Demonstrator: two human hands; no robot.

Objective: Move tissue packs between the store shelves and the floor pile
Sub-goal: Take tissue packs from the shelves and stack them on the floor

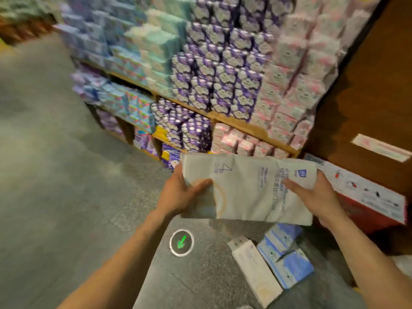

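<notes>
Head camera, looking down: the left hand (pixel 185 194) grips the left end of a white tissue pack (pixel 249 188), its thumb curled over the top face and its fingers hidden underneath. The right hand (pixel 317 197) holds the right end, its palm against the side and one digit laid flat across the printed top; the rest of its fingers are hidden behind the pack. The pack is a long, soft, rectangular block in wrinkled plastic film, with blue lettering and a pale orange ring. It hangs level between both hands, above the floor and in front of the bottom shelf.

Below it, on the grey speckled floor (pixel 66 175), lies a small pile: a narrow white pack (pixel 254 270) just beside a blue-and-white pack (pixel 287 264). A round floor sticker (pixel 181 242) with a green arrow sits near the left forearm. To the right a red-and-white cardboard box (pixel 367 197) stands against a brown wall panel (pixel 367 85).

Beyond the hands, the wooden shelves (pixel 234 123) carry tight stacks of glossy packs: purple packs (pixel 223 85) in the middle, pink packs (pixel 296 85) to the right and teal packs (pixel 156 45) to the left, all blurred.
</notes>
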